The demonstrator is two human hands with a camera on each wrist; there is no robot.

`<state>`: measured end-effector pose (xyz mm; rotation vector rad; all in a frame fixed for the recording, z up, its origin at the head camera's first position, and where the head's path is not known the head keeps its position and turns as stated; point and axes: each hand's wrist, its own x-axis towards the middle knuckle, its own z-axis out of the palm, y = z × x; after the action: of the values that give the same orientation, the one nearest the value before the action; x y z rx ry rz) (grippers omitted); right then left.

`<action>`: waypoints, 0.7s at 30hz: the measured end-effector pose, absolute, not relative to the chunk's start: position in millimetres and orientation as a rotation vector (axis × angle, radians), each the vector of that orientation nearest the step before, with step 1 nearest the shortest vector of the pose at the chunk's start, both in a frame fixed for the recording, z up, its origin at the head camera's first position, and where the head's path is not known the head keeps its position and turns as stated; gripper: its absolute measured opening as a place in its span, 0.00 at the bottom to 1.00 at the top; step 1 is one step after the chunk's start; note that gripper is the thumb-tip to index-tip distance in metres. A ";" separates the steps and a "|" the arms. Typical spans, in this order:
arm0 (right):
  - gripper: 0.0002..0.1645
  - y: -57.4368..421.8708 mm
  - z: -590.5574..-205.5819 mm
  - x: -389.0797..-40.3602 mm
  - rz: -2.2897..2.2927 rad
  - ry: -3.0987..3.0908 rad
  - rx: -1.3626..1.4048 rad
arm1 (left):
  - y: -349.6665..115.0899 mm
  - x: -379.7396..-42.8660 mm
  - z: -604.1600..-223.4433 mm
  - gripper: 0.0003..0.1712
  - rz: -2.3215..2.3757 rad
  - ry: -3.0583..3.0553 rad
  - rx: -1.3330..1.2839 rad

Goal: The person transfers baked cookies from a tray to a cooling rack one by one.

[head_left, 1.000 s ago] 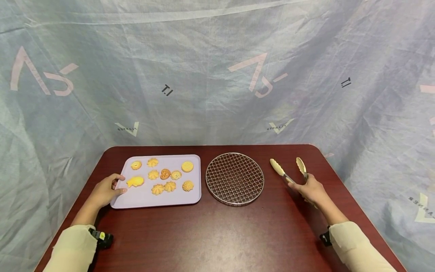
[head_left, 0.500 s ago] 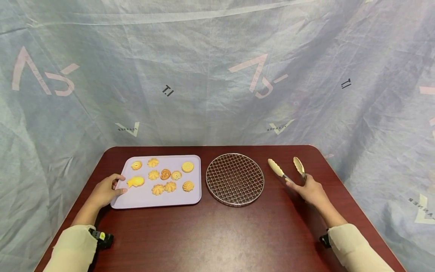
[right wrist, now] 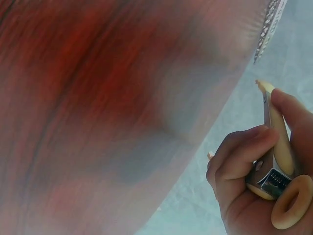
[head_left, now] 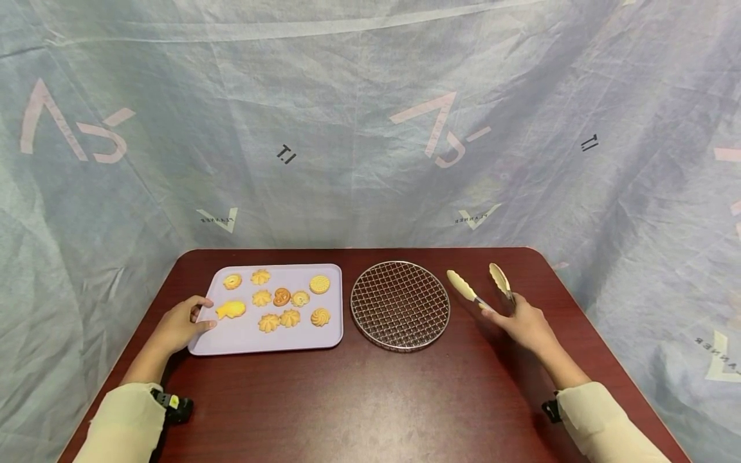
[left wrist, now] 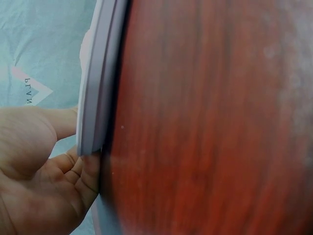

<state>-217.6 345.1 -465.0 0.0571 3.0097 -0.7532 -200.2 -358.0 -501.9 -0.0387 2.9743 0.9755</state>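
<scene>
In the head view my left hand [head_left: 178, 326] grips the left edge of a lilac tray [head_left: 243, 341], thumb on top; the left wrist view shows fingers beneath the tray's rim [left wrist: 100, 93]. Several cookies lie on the tray, among them a fish-shaped one [head_left: 231, 309], a pretzel-shaped one [head_left: 282, 296] and a swirl one [head_left: 320, 316]. My right hand [head_left: 528, 326] holds a pair of tongs [head_left: 462, 285] with cream scalloped tips, its two arms spread apart. The right wrist view shows my fingers curled round the tongs' handle [right wrist: 281, 147], with a ring at its end.
A round wire cooling rack [head_left: 400, 305] stands between the tray and the tongs, close to the tray's right edge. All of this is on a dark red-brown table [head_left: 370, 399]. A grey printed cloth [head_left: 359, 128] hangs behind it.
My right hand has carried the tongs a little to the left, toward the wire rack, their arms still apart. The left hand, the tray and the cookies have stayed in place.
</scene>
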 end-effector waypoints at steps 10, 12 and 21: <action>0.60 337.4 -460.9 -215.2 -0.777 3.038 0.014 | -358.8 -200.4 -502.0 0.25 0.972 2.972 -0.040; 0.60 336.5 -460.4 -215.0 -0.781 3.037 0.006 | -358.8 -200.4 -502.0 0.25 0.973 2.973 -0.038; 0.56 329.9 -456.3 -213.9 -0.784 3.031 -0.044 | -358.6 -200.0 -501.8 0.25 0.981 2.972 -0.038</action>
<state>-213.9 329.9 -456.3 -0.0444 3.0311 -0.7837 -200.0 -358.6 -501.8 -0.0375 2.9716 0.9806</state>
